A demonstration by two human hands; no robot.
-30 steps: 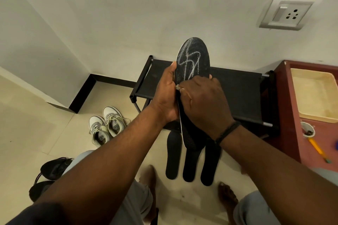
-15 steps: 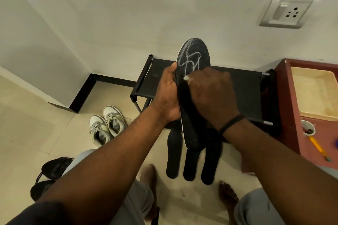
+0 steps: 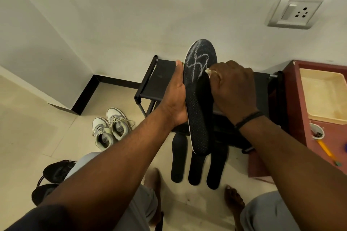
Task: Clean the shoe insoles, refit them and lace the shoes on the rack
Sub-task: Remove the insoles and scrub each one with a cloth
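Right fingers: the right hand (image 3: pixel 234 90) is closed around a small pale object (image 3: pixel 208 71), type unclear, whose tip touches the held insole.
Left fingers: the left hand (image 3: pixel 175 95) is wrapped on the left edge of the black mesh-textured insole with white rim (image 3: pixel 200 99), thumb along that edge.
Held insole: upright, toe end uppermost, in front of the black fabric-topped shoe rack (image 3: pixel 155 80); pale scribbled lines mark its toe area.
Insoles, count: four; one held, three plain black insoles (image 3: pixel 178 159) lying side by side on the floor below it.
Shoes, count: one pair of white-and-grey laced sneakers (image 3: pixel 110 129) left of the rack; two black shoes (image 3: pixel 56 170) at the lower left.
Containers: a shallow cream tray (image 3: pixel 323 95) on the reddish-brown side table (image 3: pixel 294 99), nothing visible inside; a small white cup (image 3: pixel 317 133) holding something dark; a yellow pencil (image 3: pixel 327 153) lies just beside the cup.
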